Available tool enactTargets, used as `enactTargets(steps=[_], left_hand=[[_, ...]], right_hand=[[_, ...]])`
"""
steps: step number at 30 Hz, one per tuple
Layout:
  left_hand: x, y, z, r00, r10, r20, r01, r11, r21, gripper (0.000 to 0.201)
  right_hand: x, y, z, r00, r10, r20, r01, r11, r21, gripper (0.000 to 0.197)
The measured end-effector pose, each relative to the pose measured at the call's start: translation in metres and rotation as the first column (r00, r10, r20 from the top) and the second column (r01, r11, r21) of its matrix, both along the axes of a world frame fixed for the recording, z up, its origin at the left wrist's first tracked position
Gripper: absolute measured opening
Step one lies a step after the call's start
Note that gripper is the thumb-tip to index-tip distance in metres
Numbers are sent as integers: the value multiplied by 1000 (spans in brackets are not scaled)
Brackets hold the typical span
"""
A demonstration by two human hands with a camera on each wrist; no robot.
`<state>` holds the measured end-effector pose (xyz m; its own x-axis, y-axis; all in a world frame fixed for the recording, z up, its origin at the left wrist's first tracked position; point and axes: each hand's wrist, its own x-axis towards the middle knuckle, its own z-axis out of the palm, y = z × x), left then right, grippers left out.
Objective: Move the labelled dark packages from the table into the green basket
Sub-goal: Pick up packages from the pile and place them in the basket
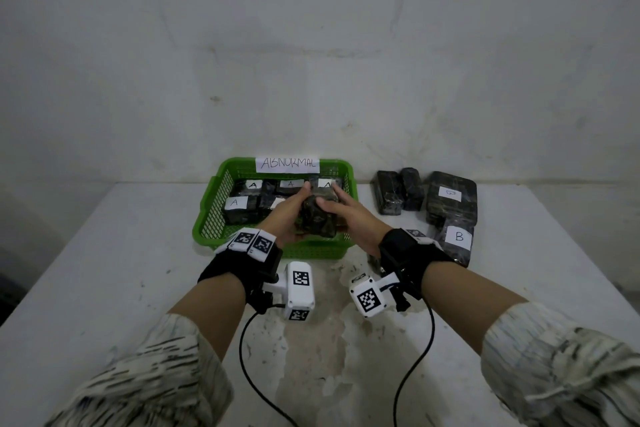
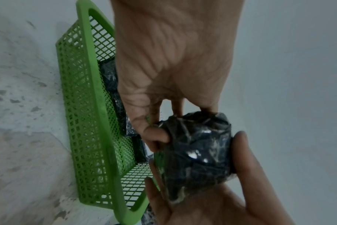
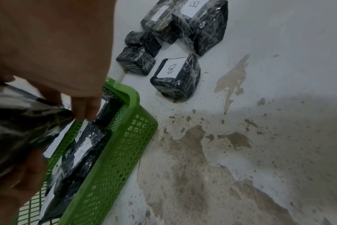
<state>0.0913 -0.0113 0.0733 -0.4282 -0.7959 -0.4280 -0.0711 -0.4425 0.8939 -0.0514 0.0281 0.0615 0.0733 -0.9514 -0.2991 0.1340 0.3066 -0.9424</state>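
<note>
Both of my hands hold one dark wrapped package (image 1: 317, 218) just above the front right part of the green basket (image 1: 207, 198). My left hand (image 1: 285, 213) grips its left side, thumb on the wrap (image 2: 198, 152). My right hand (image 1: 348, 215) grips the right side, thumb on top. No label shows on this package. Several dark packages with "A" labels (image 1: 239, 208) lie inside the basket (image 3: 115, 159). In the right wrist view the held package (image 3: 19, 129) is blurred at the left edge.
A paper sign reading "ABNORMAL" (image 1: 287, 163) stands on the basket's far rim. Right of the basket, "B"-labelled packages (image 1: 455, 243) (image 3: 175, 76) and two small unlabelled ones (image 1: 388, 196) lie on the worn white table (image 1: 104, 270). A wall runs close behind.
</note>
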Motion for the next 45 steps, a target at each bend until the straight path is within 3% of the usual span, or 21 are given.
enactTargets(steps=[5, 9, 11, 13, 14, 15, 19, 21, 25, 30, 36, 38, 42, 45], left_hand=[[3, 3, -2, 990, -143, 15, 142, 989, 29, 50], [1, 6, -2, 988, -138, 66, 140, 990, -30, 32], [-1, 6, -3, 990, -114, 77, 119, 991, -59, 42], [-2, 5, -2, 992, -87, 91, 94, 992, -82, 45], [-1, 4, -2, 993, -74, 96, 82, 993, -86, 45], [0, 2, -2, 993, -68, 97, 76, 993, -85, 45], [-2, 1, -3, 996, -45, 83, 52, 996, -77, 44], [-1, 2, -4, 993, -55, 105, 63, 995, -73, 49], [2, 3, -6, 989, -96, 116, 100, 995, -29, 51], [2, -1, -5, 998, 41, 49, -31, 982, -186, 51], [4, -5, -10, 994, 65, -93, -65, 998, 1, 24], [5, -3, -7, 995, 74, -64, -75, 997, -13, 14], [6, -1, -8, 991, 54, 122, -35, 988, -153, 17], [7, 0, -11, 994, 49, 102, -31, 986, -163, 23]], right_hand=[[-3, 1, 4, 996, -90, -29, 88, 995, -44, 80], [-6, 2, 8, 995, -78, -67, 75, 996, -46, 51], [-5, 2, 9, 995, -48, -92, 44, 998, -47, 61], [-9, -5, -4, 997, -12, -80, 12, 1000, -5, 100], [-11, -8, -10, 997, 6, -80, -5, 1000, 9, 110], [-10, -6, -9, 996, 10, -91, -9, 1000, 10, 110], [-10, 3, -1, 987, -8, -158, 2, 999, -37, 61], [-10, 4, 2, 990, -7, -142, -1, 998, -60, 49], [-11, 0, 3, 985, -14, -172, 6, 999, -46, 45], [-12, 3, 3, 974, -15, -228, 11, 1000, -20, 45], [-11, 7, 3, 964, 85, -252, -68, 995, 75, 48], [-11, 8, 1, 957, 112, -269, -89, 991, 96, 45], [-11, 8, 1, 958, 62, -281, -23, 990, 138, 28], [-9, 7, 1, 971, 24, -239, 20, 983, 180, 37]])
